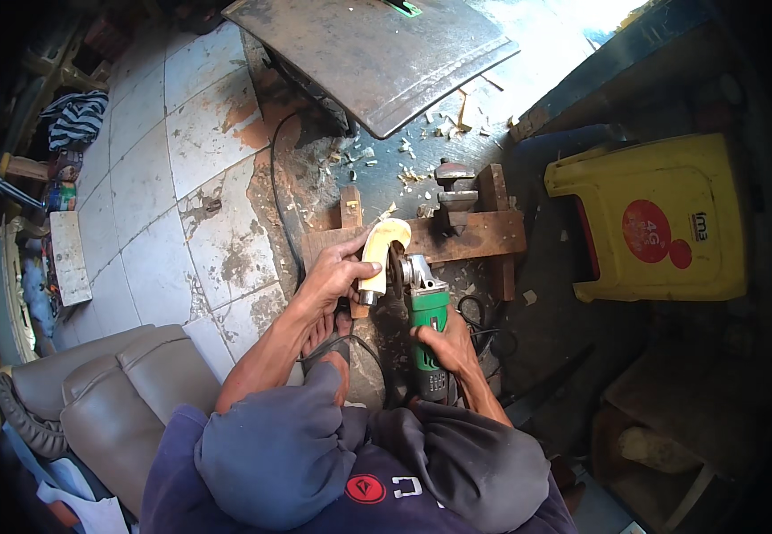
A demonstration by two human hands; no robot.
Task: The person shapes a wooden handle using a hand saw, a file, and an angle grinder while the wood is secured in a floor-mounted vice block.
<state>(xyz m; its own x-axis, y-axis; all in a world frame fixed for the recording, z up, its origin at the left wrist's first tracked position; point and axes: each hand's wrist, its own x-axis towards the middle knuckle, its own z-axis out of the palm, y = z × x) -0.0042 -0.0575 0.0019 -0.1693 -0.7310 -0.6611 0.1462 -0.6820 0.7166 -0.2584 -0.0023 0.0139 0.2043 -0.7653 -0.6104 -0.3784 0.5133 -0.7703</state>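
My left hand (337, 274) grips a curved, pale yellow handle-like piece (376, 251) with a dark metal end at its bottom. Its thumb presses along the side while the hooked top bends to the right. In my right hand (446, 343) is a green angle grinder (430, 309), its silver head toward the pale piece. The grinder's dark disc (396, 267) sits edge-on close beside the inner curve; I cannot tell whether they touch. The lower fingers of my right hand are hidden behind the tool body.
A wooden frame (471, 236) carrying a small metal vise (455, 198) stands just beyond my hands. Shavings (446, 129) lie under a metal-topped table (377, 62). A black cord (274, 178) crosses the floor. A yellow plastic stool (715, 222) is right; a brown cushioned seat (119, 400) is left.
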